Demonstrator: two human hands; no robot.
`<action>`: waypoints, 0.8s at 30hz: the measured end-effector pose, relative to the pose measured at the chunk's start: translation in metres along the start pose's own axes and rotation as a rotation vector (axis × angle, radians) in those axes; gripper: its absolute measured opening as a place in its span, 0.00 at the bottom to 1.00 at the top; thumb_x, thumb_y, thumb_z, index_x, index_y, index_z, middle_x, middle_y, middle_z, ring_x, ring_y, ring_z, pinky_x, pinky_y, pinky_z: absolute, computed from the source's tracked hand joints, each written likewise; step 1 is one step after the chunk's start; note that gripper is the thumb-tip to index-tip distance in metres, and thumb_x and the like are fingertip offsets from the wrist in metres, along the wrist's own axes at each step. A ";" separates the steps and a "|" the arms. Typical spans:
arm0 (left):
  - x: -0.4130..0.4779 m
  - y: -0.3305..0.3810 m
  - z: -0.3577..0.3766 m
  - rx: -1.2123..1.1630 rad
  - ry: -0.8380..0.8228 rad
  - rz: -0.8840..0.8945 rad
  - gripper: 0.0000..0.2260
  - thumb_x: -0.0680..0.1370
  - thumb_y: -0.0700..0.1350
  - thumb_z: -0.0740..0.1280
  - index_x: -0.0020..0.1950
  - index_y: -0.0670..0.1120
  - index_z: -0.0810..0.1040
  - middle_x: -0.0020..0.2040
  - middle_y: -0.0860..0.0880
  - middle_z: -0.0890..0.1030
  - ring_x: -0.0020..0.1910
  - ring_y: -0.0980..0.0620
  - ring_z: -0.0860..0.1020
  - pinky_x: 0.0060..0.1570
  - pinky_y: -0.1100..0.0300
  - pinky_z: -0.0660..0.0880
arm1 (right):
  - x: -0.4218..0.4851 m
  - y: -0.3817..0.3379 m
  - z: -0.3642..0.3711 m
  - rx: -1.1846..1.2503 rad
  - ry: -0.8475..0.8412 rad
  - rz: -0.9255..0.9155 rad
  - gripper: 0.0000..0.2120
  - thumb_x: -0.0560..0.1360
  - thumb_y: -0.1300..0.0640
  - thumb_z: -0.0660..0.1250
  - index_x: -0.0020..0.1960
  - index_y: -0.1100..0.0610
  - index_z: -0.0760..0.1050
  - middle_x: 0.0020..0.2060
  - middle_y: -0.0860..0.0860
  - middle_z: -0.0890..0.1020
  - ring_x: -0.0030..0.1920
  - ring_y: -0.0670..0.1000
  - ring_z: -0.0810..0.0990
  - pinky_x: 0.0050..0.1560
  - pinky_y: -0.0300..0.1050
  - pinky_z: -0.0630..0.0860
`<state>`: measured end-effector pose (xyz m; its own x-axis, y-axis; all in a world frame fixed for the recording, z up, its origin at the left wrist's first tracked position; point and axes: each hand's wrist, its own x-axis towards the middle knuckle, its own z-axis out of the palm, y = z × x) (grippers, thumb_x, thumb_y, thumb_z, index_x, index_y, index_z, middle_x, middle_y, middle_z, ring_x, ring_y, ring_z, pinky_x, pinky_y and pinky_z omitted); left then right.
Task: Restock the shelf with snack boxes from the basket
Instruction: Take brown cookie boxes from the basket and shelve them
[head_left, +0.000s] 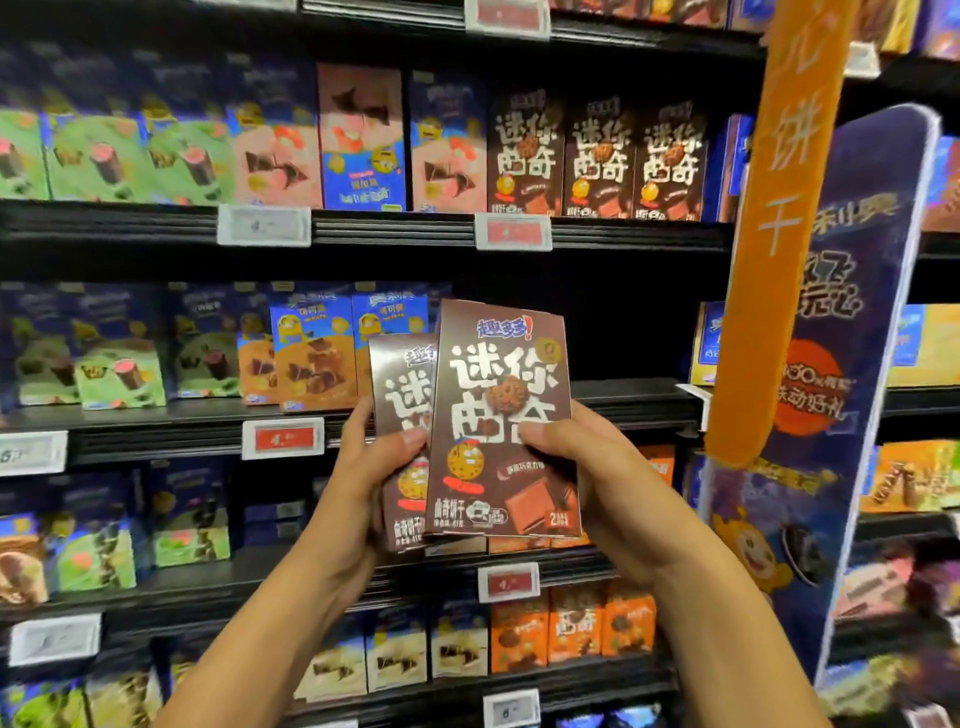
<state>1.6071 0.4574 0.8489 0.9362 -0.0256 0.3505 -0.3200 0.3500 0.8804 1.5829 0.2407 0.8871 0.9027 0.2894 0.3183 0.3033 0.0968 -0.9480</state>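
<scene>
Left hand (363, 467) grips rear brown box (400, 384); right hand (587, 467) grips front box (504, 415) overlapping it, both upright before shelf (623, 400).

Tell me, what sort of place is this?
Most likely a supermarket snack aisle: black shelves packed with rows of snack boxes, price tags clipped along the shelf edges, and an orange banner.

Before me stand black shelves (623, 396), tier above tier, with price tags (264, 225) clipped along their front edges. At my right an orange banner (779, 234) with white characters hangs beside a purple display panel (857, 322).
</scene>
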 end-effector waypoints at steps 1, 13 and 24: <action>0.003 -0.001 0.000 -0.002 -0.002 0.001 0.48 0.62 0.54 0.78 0.81 0.51 0.68 0.65 0.42 0.85 0.56 0.40 0.86 0.53 0.43 0.84 | 0.001 0.000 0.000 0.002 0.008 0.001 0.24 0.70 0.48 0.71 0.64 0.54 0.78 0.57 0.55 0.85 0.59 0.61 0.84 0.63 0.72 0.73; 0.029 -0.007 -0.004 -0.012 0.013 0.018 0.48 0.63 0.53 0.79 0.82 0.55 0.65 0.67 0.43 0.85 0.58 0.38 0.86 0.48 0.45 0.85 | 0.027 0.000 -0.015 0.005 -0.069 -0.020 0.22 0.73 0.52 0.69 0.65 0.58 0.76 0.57 0.55 0.85 0.57 0.56 0.85 0.52 0.53 0.84; 0.042 -0.005 0.018 0.028 0.086 0.036 0.53 0.61 0.55 0.79 0.85 0.56 0.62 0.68 0.46 0.84 0.58 0.42 0.87 0.50 0.47 0.83 | 0.050 -0.006 -0.040 0.050 -0.155 -0.047 0.23 0.72 0.51 0.69 0.66 0.56 0.75 0.57 0.54 0.86 0.56 0.56 0.86 0.49 0.50 0.84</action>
<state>1.6457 0.4382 0.8652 0.9328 0.0676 0.3539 -0.3560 0.3230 0.8769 1.6384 0.2161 0.9089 0.8290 0.4262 0.3620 0.3247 0.1602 -0.9322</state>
